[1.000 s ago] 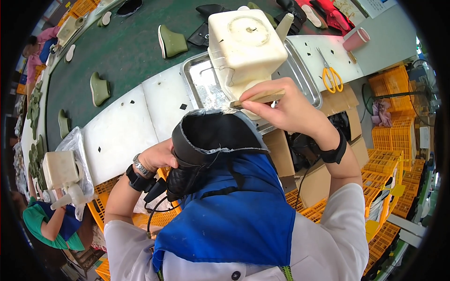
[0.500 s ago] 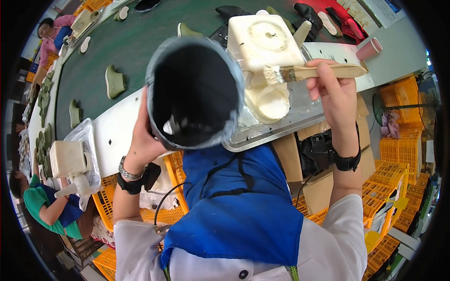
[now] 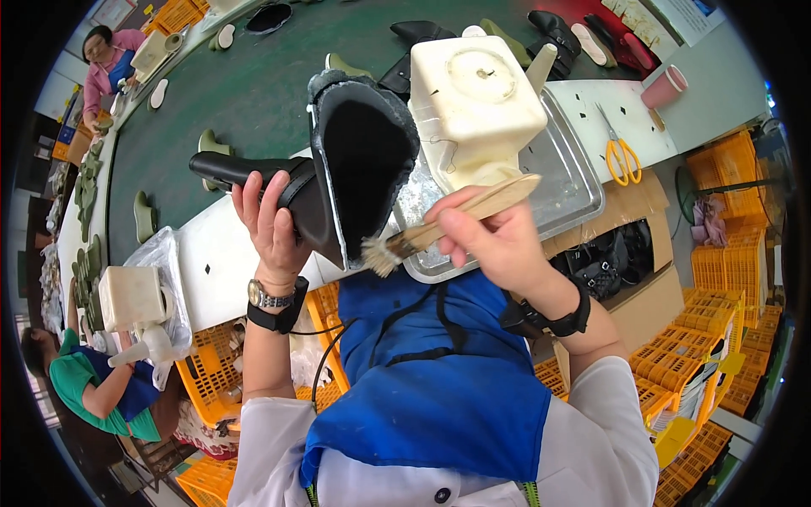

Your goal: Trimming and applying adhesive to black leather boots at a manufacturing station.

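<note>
Black boot [image 3: 338,177] gripped in raised left hand [image 3: 272,226]; right hand [image 3: 494,241] clasps wooden brush [image 3: 448,224].

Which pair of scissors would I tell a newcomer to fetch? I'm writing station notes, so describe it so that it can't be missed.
Start at the white worktable that curves across the picture, then find the metal tray holding the cream jug. Just beyond the tray's right edge lie the scissors, flat on the tabletop with a pink cup further back. Their bright yellow handles match nothing else on the table.
</note>
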`<act>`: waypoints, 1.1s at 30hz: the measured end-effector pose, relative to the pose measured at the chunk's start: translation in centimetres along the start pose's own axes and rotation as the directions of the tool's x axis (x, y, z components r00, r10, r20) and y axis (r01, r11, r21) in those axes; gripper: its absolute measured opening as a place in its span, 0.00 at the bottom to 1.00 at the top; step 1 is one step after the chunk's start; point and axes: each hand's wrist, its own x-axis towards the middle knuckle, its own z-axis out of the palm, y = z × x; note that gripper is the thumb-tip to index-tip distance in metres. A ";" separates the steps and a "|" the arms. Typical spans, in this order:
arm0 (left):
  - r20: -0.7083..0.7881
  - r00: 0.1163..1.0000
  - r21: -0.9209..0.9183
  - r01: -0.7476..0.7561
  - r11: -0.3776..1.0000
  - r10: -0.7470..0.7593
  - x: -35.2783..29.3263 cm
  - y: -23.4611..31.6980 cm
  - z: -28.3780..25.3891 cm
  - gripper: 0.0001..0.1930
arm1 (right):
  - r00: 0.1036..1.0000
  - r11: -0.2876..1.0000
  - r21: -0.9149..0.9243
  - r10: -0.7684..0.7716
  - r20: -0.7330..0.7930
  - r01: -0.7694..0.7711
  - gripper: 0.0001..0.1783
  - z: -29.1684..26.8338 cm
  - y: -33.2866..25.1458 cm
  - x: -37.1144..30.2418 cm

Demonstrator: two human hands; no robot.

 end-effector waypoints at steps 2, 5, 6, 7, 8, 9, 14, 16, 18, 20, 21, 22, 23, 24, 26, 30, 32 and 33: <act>-0.009 0.999 -0.005 -0.031 1.000 0.031 0.1 0.2 0.1 0.34 | 0.993 0.998 0.003 0.059 0.106 -0.059 0.08 0.2 0.3 0.2; 0.022 0.987 -0.175 0.162 0.971 -0.160 -0.1 0.4 0.2 0.36 | 0.997 0.988 -0.141 -0.060 0.044 0.066 0.07 0.2 1.0 0.9; 0.034 0.989 -0.149 0.149 0.978 -0.146 -0.2 0.5 0.1 0.37 | 0.980 0.945 -0.264 -0.200 -0.004 0.192 0.06 0.2 1.2 1.1; 0.044 0.991 -0.122 0.132 0.984 -0.128 -0.3 0.5 0.1 0.37 | 0.976 0.942 -0.264 -0.216 -0.001 0.208 0.06 0.0 1.3 1.3; 0.053 0.989 -0.091 0.139 0.986 -0.135 -0.3 0.5 0.0 0.38 | 0.956 0.889 -0.367 -0.295 -0.003 0.273 0.06 -0.4 1.2 1.5; 0.057 0.991 -0.106 0.129 0.986 -0.123 -0.2 0.5 0.0 0.38 | 0.925 0.817 -0.469 -0.380 -0.003 0.334 0.06 -0.7 1.2 1.8; 0.079 0.994 -0.117 0.088 0.989 -0.079 0.4 -0.1 -0.1 0.36 | 0.891 0.740 -0.557 -0.453 0.003 0.378 0.05 -1.9 0.6 2.0; 0.186 0.967 -0.058 0.185 0.981 -0.172 0.7 -1.1 0.0 0.36 | 0.901 0.829 -0.478 -0.405 -0.156 0.290 0.05 -2.8 0.3 1.6; 0.303 0.917 0.025 0.263 0.964 -0.258 1.1 -3.3 0.3 0.42 | 0.906 0.892 -0.414 -0.316 -0.282 0.182 0.05 -4.0 -0.1 0.9; 0.314 0.886 0.104 0.326 0.940 -0.342 1.6 -6.3 2.3 0.45 | 0.892 0.913 -0.368 -0.307 -0.332 0.177 0.07 -5.3 -0.2 0.1; 0.335 0.854 0.110 0.383 0.917 -0.397 1.8 -8.1 3.6 0.46 | 0.894 0.898 -0.390 -0.333 -0.300 0.204 0.07 -5.8 -0.1 -0.3; 0.342 0.832 0.105 0.427 0.898 -0.436 2.1 -9.9 5.0 0.47 | 0.882 0.907 -0.386 -0.315 -0.350 0.171 0.07 -6.4 0.0 -0.6; 0.386 0.766 0.162 0.493 0.855 -0.515 2.2 -11.7 6.7 0.48 | 0.866 0.915 -0.380 -0.298 -0.402 0.138 0.07 -6.9 0.1 -1.0; 0.366 0.777 0.159 0.490 0.857 -0.512 2.2 -13.3 8.2 0.48 | 0.866 0.910 -0.387 -0.307 -0.393 0.147 0.07 -7.3 0.3 -1.4; 0.460 0.618 0.286 0.577 0.765 -0.638 2.0 -15.9 11.4 0.47 | 0.863 0.920 -0.385 -0.254 -0.437 0.076 0.07 -7.8 0.7 -2.0; 0.390 0.543 0.437 0.601 0.669 -0.743 0.0 -17.8 16.8 0.50 | 0.868 0.919 -0.393 -0.211 -0.448 0.021 0.07 -8.4 1.2 -2.5; 0.509 0.344 0.486 0.642 0.593 -0.789 -1.7 -17.9 18.2 0.50 | 0.888 0.932 -0.360 -0.128 -0.442 -0.045 0.07 -8.7 1.2 -2.5; 0.548 0.246 0.532 0.635 0.560 -0.799 -2.5 -18.0 18.4 0.50 | 0.891 0.928 -0.366 -0.110 -0.440 -0.066 0.06 -8.9 1.2 -2.3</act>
